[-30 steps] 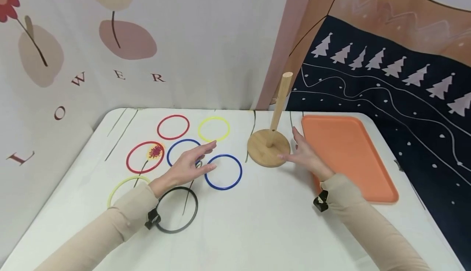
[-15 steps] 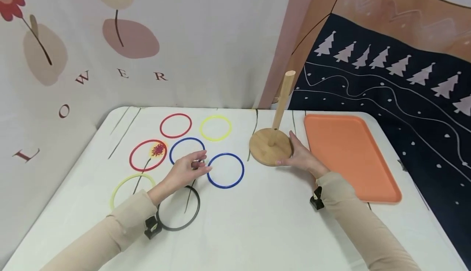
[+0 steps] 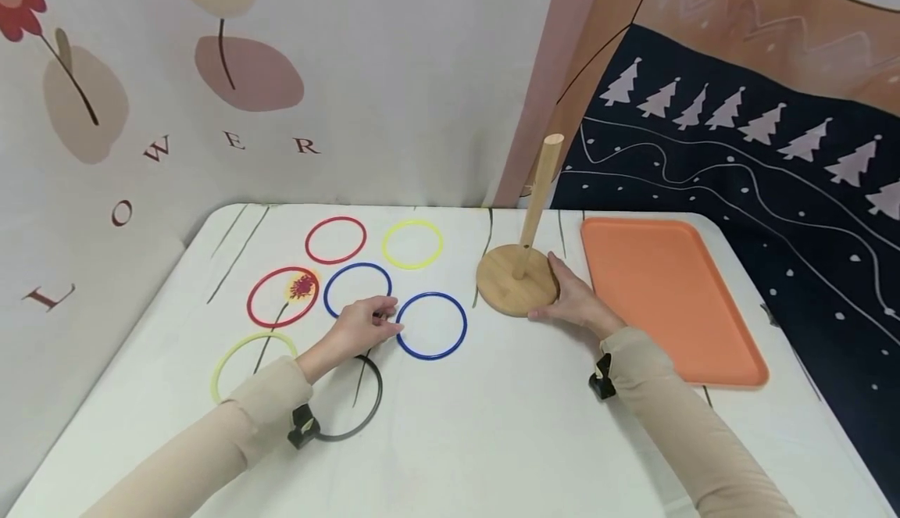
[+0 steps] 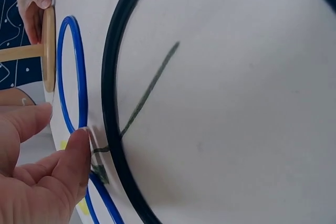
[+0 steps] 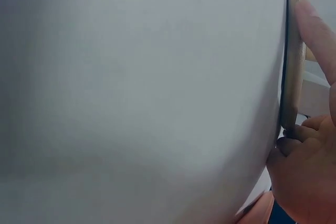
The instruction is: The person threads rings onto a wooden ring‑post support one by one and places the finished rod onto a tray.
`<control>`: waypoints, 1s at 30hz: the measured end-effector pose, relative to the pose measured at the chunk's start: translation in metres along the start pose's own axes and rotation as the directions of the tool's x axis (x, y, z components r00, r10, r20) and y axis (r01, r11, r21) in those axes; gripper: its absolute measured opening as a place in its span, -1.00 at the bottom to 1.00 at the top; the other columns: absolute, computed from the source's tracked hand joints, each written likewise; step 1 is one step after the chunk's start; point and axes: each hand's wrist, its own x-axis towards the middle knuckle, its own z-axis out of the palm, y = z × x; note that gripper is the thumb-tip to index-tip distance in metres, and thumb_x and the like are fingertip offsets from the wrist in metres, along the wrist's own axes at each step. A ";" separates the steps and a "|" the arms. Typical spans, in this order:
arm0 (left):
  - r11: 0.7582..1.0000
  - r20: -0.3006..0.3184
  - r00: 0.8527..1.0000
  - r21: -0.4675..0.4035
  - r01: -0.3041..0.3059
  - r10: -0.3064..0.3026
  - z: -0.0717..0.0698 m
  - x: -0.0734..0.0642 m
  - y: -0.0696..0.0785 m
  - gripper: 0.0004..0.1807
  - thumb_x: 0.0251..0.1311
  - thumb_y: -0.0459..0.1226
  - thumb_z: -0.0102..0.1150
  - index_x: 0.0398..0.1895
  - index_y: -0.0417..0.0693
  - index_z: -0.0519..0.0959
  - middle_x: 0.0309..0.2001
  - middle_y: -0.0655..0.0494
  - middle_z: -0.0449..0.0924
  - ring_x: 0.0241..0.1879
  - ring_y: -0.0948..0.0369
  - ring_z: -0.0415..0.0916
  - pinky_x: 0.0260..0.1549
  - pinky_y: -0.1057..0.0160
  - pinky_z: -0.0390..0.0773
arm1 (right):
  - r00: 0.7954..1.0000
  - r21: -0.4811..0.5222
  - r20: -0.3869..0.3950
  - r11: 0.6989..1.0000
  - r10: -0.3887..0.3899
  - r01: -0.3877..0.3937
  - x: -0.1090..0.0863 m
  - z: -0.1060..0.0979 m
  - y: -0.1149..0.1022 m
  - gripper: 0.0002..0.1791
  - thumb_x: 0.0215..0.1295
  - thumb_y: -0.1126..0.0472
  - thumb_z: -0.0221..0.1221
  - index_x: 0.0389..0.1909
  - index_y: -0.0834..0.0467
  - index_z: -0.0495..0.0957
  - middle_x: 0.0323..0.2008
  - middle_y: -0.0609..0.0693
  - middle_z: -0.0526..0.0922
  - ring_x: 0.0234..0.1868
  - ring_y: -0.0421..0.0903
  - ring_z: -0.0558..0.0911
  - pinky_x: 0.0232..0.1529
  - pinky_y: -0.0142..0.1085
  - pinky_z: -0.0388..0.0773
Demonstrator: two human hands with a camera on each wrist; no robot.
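On the white surface point(image 3: 492, 424), a blue ring point(image 3: 430, 358) is lying just right of the left grip point(image 3: 360, 326), whose thumb and fingers, though parted, are drawing nearer together than a second ago, bringing the rim within reach. Farther right, the right grip point(image 3: 578, 303) is holding the wooden stand point(image 3: 508, 287) by its base; beyond that grip, an orange tray point(image 3: 668, 299) is lying.
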 end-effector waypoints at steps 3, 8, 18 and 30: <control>0.999 -0.023 1.000 0.031 -0.012 0.012 0.003 0.003 0.000 -0.50 0.17 -0.29 0.22 0.15 -0.33 0.43 0.00 -0.19 0.56 -0.08 0.02 0.53 -0.14 0.17 0.61 | 1.000 -0.011 0.005 1.000 0.001 -0.001 0.001 -0.001 0.001 0.34 -0.15 0.08 0.50 0.45 0.31 -0.29 0.46 0.30 -0.18 0.46 0.22 -0.11 0.43 0.06 -0.11; 0.998 -0.048 0.999 0.067 -0.005 0.008 0.008 0.010 0.001 -0.58 0.14 -0.32 0.26 0.07 -0.29 0.49 -0.17 -0.04 0.58 -0.20 0.13 0.48 -0.17 0.20 0.57 | 1.000 -0.016 0.007 1.000 -0.002 0.002 0.002 -0.001 0.001 0.33 -0.14 0.06 0.49 0.45 0.32 -0.26 0.45 0.32 -0.15 0.44 0.24 -0.07 0.42 0.08 -0.07; 0.994 -0.066 0.998 0.111 0.006 0.002 0.013 0.015 0.005 -0.70 0.08 -0.36 0.29 -0.10 -0.23 0.54 -0.30 0.02 0.54 -0.31 0.17 0.43 -0.29 0.25 0.52 | 1.000 -0.014 -0.010 1.000 -0.009 0.009 0.001 -0.002 -0.001 0.26 -0.17 0.10 0.50 0.42 0.35 -0.14 0.41 0.35 -0.05 0.40 0.27 0.04 0.40 0.09 0.00; 0.984 -0.039 0.997 0.160 0.079 -0.074 0.013 0.023 0.010 -0.82 0.04 -0.36 0.27 -0.27 -0.19 0.56 -0.42 0.06 0.54 -0.43 0.20 0.43 -0.45 0.34 0.44 | 1.000 -0.014 -0.011 1.000 0.028 -0.028 0.000 -0.002 -0.004 0.25 -0.16 0.11 0.50 0.42 0.35 -0.13 0.41 0.35 -0.05 0.41 0.26 0.03 0.40 0.08 -0.01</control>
